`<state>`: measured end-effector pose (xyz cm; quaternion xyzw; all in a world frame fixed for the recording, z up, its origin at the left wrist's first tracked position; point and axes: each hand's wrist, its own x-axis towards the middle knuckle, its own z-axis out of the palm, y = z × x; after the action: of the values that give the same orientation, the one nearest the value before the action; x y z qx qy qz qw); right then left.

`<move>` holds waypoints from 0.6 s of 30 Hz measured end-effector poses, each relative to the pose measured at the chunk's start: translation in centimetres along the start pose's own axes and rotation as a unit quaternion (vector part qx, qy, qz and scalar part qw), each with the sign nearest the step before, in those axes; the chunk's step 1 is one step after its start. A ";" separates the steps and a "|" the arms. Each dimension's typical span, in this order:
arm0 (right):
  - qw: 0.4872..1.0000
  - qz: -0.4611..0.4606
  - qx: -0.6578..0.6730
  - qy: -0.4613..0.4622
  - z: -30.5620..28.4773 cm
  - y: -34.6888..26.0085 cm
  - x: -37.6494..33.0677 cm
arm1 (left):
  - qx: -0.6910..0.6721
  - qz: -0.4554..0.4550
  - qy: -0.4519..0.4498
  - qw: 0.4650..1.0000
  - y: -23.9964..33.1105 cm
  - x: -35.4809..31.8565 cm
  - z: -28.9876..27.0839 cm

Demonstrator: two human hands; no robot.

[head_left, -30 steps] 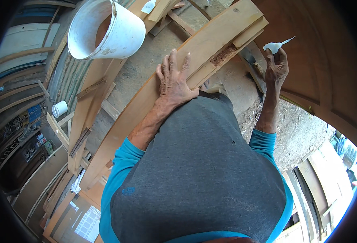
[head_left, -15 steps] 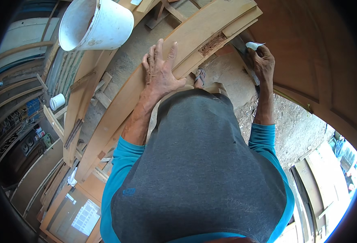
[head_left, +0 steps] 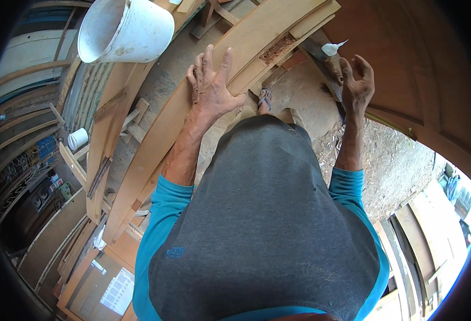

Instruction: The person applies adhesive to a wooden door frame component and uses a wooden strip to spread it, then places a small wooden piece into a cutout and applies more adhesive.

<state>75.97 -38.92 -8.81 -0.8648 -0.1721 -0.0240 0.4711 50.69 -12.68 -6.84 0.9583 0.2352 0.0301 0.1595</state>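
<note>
Two hands up: our left hand lies flat, fingers spread, steadying the curved wooden rail at 12 o'clock — right hand open, empty, beside small white bottle at 1 o'clock.

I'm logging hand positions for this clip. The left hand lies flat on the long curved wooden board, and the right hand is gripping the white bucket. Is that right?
Not quite. In the head view the left hand does lie flat on the curved wooden board, but the right hand is nowhere near the white bucket, which stands untouched at upper left. The right hand is open, beside a small white nozzle-tipped bottle.
</note>
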 end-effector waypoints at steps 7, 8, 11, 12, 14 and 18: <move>0.928 0.183 0.190 -0.262 4.9 -5.5 -8.3 | -0.002 0.018 0.023 1.000 -0.7 -0.3 0.9; 0.898 0.206 0.231 -0.313 6.5 -5.2 -9.3 | -0.006 0.019 0.021 1.000 -0.6 -0.2 0.9; 0.847 0.274 0.299 -0.342 9.9 -6.8 -11.2 | -0.010 0.017 0.017 1.000 -0.7 -0.1 0.7; 0.848 0.291 0.303 -0.324 10.5 -7.1 -11.0 | -0.008 0.017 0.016 1.000 -0.5 -0.1 0.7; 0.846 0.325 0.308 -0.290 11.6 -7.3 -10.6 | -0.009 0.017 0.018 1.000 -0.5 -0.2 0.8; 0.846 0.342 0.324 -0.250 12.9 -6.8 -10.3 | -0.015 0.014 0.020 1.000 -0.4 -0.1 0.8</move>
<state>62.50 -27.72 -12.58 -0.6436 0.0247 0.4129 0.6440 50.53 -12.59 -7.78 0.9581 0.2247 0.0546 0.1690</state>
